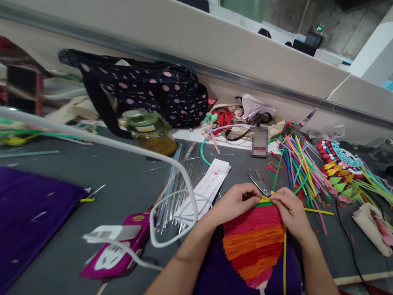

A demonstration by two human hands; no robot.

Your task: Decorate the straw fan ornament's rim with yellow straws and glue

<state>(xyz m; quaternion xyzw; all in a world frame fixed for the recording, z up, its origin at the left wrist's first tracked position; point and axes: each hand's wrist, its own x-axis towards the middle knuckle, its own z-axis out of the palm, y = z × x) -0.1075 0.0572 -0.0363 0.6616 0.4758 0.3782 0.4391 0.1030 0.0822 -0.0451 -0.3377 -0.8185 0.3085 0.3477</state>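
A leaf-shaped piece [254, 237] of closely stacked pink, orange and red strips lies over dark purple cloth [208, 270]. Near its far edge runs a green band, with yellow above it. My left hand [235, 203] pinches the yellow strip [264, 200] at that edge, thumb and forefinger together. On the other side, my right hand [290, 209] also has its fingers closed on the yellow strip at the edge. A long yellow length [285, 262] hangs down beside the piece, below my right hand. Scissors [258, 185] lie just beyond my fingertips.
Many coloured strips [299, 164] are heaped at the right. A white cable [172, 162] loops across the left, above a purple phone-like pouch [118, 250]. A green-lidded jar [150, 133], a patterned bag [147, 88] and a white paper strip [211, 180] lie beyond.
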